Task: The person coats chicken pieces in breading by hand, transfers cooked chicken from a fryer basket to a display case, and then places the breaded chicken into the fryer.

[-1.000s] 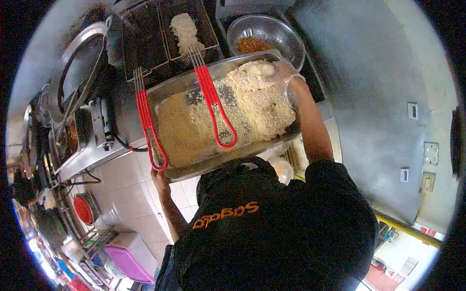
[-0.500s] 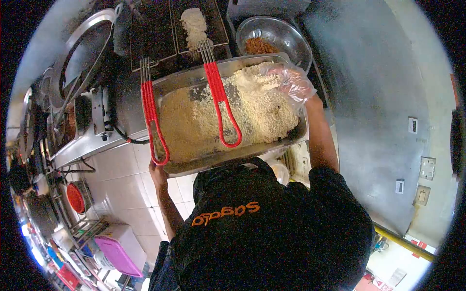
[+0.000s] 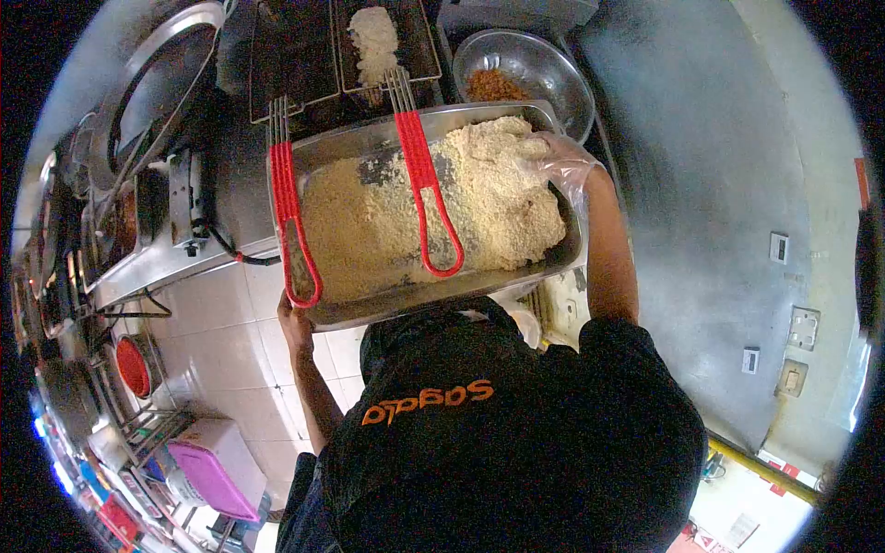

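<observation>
A wide metal tray (image 3: 369, 316) of pale crumb coating lies in front of me. My left hand (image 3: 295, 324) grips its near left corner from outside. At the far right of the tray is my right hand (image 3: 564, 166), in a clear plastic glove, its fingers buried in a lumpy heap of breading (image 3: 512, 198). The heap hides the fingertips and whatever is under them. Two red-handled fryer baskets (image 3: 417, 152) (image 3: 282, 175) reach over the tray with their handles. A pale coated piece (image 3: 373, 41) lies in the right basket.
Beyond the tray stands a metal bowl (image 3: 572, 92) with some orange-brown bits (image 3: 495, 86). A steel panel (image 3: 682, 212) runs along the right. To the left are a large round metal lid (image 3: 171, 28), a red container (image 3: 134, 366) and a box with a purple lid (image 3: 212, 475).
My gloved right hand has pulled slightly right and its fingers have sunk into the breading, which is heaped up more at the far right. My left hand stays at the tray's corner.
</observation>
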The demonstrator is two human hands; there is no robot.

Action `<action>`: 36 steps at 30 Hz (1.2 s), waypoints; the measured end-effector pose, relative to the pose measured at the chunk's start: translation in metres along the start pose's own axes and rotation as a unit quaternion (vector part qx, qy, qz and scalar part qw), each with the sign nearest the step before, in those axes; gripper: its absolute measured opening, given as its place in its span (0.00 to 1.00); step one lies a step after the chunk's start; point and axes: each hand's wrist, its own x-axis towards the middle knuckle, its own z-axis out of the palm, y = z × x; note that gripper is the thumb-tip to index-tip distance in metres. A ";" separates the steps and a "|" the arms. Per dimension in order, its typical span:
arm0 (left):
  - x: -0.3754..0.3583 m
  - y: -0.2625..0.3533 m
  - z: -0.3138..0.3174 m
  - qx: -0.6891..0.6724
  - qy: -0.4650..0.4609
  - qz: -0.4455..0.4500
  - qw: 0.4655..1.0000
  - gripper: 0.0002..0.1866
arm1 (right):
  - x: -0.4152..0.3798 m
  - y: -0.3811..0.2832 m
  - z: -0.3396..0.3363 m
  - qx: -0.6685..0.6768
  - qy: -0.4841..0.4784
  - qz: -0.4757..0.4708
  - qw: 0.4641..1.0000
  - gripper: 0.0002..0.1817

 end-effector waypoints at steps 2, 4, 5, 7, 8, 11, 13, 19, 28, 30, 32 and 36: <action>0.002 -0.004 -0.002 0.008 0.001 0.010 1.000 0.29 | 0.005 0.005 0.003 0.148 -0.041 0.079 0.985 0.34; 0.004 -0.011 -0.006 -0.025 -0.021 0.019 0.999 0.26 | 0.036 0.052 0.011 0.114 -0.048 -0.022 0.992 0.31; 0.002 -0.009 -0.006 -0.027 -0.018 0.021 0.999 0.26 | 0.028 0.035 0.006 0.112 -0.049 -0.026 0.992 0.31; -0.002 0.008 0.001 -0.010 0.016 -0.094 0.995 0.26 | 0.000 -0.026 -0.008 -0.067 -0.008 -0.119 0.991 0.26; -0.009 0.032 0.008 -0.011 0.001 -0.111 0.994 0.29 | -0.005 -0.022 -0.005 0.055 -0.009 -0.079 0.995 0.26; 0.002 -0.006 0.002 -0.046 0.047 -0.049 0.997 0.31 | -0.018 -0.050 -0.016 0.001 0.010 -0.127 0.992 0.25; 0.003 -0.010 0.000 -0.042 0.057 -0.067 0.995 0.34 | -0.020 -0.070 -0.027 -0.044 0.007 -0.170 0.984 0.25; 0.006 -0.013 -0.001 -0.026 0.012 -0.028 0.999 0.34 | -0.015 -0.123 -0.067 0.221 -0.184 -0.177 0.941 0.26; -0.013 0.038 0.019 -0.043 0.085 -0.020 0.995 0.13 | 0.060 -0.214 -0.098 0.019 -0.157 -0.330 0.931 0.33; -0.007 0.019 0.015 -0.076 0.078 0.007 0.994 0.09 | 0.104 -0.214 -0.098 0.039 -0.132 -0.369 0.919 0.33; -0.015 0.035 0.020 -0.086 0.084 0.007 0.993 0.08 | 0.121 -0.212 -0.083 -0.008 -0.045 -0.403 0.914 0.30; -0.015 0.044 0.021 -0.077 0.090 0.002 0.993 0.06 | 0.117 -0.199 -0.040 0.037 -0.031 -0.405 0.913 0.30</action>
